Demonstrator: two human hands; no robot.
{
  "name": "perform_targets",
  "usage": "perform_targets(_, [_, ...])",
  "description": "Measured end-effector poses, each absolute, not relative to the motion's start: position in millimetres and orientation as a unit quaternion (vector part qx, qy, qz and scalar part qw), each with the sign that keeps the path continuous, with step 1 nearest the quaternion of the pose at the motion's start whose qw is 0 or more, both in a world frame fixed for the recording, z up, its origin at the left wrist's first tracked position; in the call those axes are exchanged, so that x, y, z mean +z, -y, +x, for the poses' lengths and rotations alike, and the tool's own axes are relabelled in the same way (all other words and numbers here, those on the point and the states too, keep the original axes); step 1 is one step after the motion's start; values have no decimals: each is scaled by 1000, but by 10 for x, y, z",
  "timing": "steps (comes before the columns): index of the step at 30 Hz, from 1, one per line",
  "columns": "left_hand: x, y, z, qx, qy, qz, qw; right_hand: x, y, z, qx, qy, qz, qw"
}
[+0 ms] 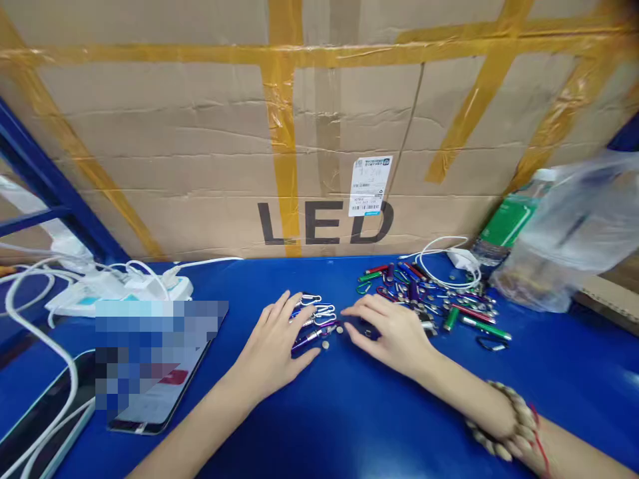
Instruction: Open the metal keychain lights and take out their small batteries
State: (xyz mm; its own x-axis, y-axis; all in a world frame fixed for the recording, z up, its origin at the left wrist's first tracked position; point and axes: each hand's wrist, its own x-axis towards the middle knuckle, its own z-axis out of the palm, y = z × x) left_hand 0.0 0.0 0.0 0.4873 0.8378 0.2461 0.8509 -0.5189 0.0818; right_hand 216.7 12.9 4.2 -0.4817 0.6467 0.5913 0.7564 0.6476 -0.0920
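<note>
My left hand (272,349) lies palm down with its fingers spread over a few small keychain flashlights whose silver carabiner clips (325,313) stick out to the right. A purple flashlight (307,339) shows between its thumb and index finger. Two small round button cells (325,344) lie just right of that thumb. My right hand (394,332) is over the blue table (344,412), fingers apart and pointing left toward the clips, with no object visible in its grasp. Some small dark parts are partly hidden under it. Behind it spreads a pile of coloured flashlight tubes and parts (414,286).
A large taped cardboard box (200,153) stands along the back. At left are a power strip (184,287) with white cables, a phone (150,416) and another device (50,412). To the right are a charger (463,259), a green-labelled bottle (509,219) and a plastic bag (574,233).
</note>
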Motion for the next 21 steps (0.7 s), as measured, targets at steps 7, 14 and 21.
perform_targets(7, [-116,-144,-58,-92,536,-839,-26,154,-285,2391,-141,812,-448,347])
perform_targets(14, [-169,-269,-164,-101,568,-816,32,236,-438,2623,-177,760,-556,285])
perform_targets(21, [-125,-273,-211,-155,579,-795,86,149,-524,2863,-36,765,-634,106])
